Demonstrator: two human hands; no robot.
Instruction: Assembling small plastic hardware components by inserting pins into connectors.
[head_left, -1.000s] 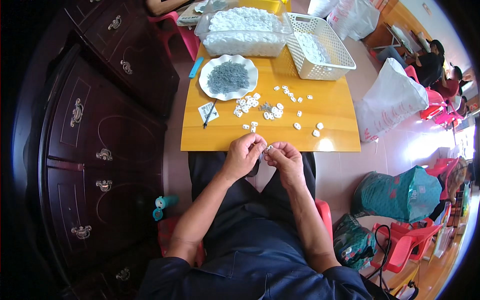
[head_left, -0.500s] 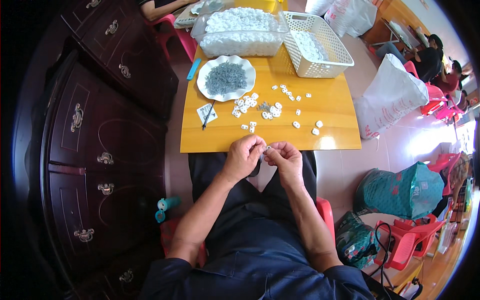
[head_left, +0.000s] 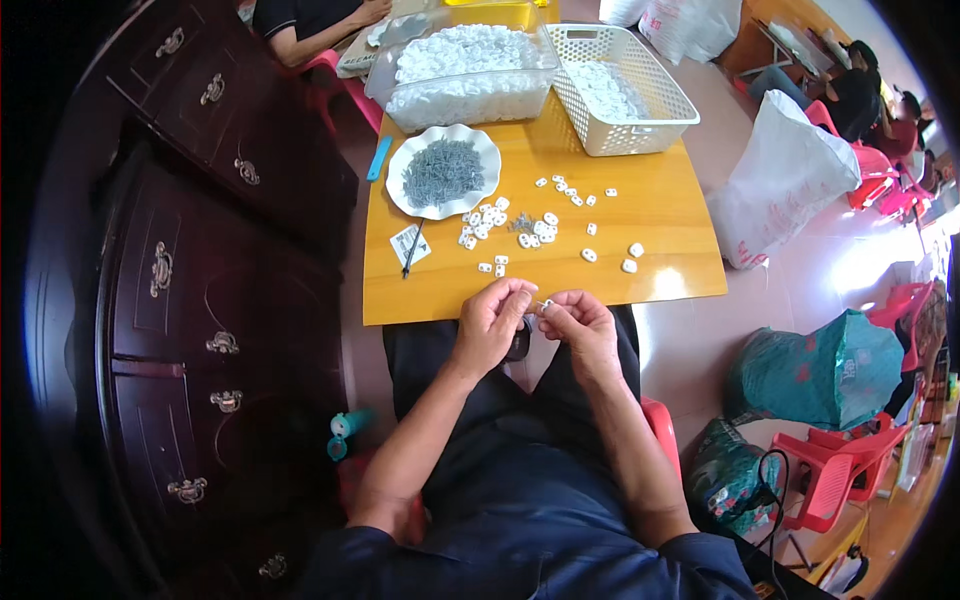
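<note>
At the near edge of the wooden table, my left hand (head_left: pixel 495 328) and my right hand (head_left: pixel 585 335) meet with fingertips pinched. A small white plastic piece (head_left: pixel 545 304) shows between the right thumb and index finger. Whatever the left fingertips pinch is hidden or too small to name. Beyond the hands lie several small white plastic pieces with dark holes (head_left: pixel 481 232), some piled and some scattered. Among them is a little heap of grey nails or pins (head_left: pixel 522 224). A scalloped white plate (head_left: pixel 490 180) holds a large pile of similar thin grey pieces (head_left: pixel 443 172).
A clear bin (head_left: pixel 470 108) full of white pieces and a cream perforated basket (head_left: pixel 640 138) stand at the back. A dark thin tool (head_left: pixel 412 255) lies on a printed card, near a blue strip (head_left: pixel 379 158). Dark drawers (head_left: pixel 210 270) flank the left; sacks (head_left: pixel 785 185) stand right.
My view has shifted slightly. My fingertips have moved a little apart, and the white piece in the right fingers shows more clearly.
</note>
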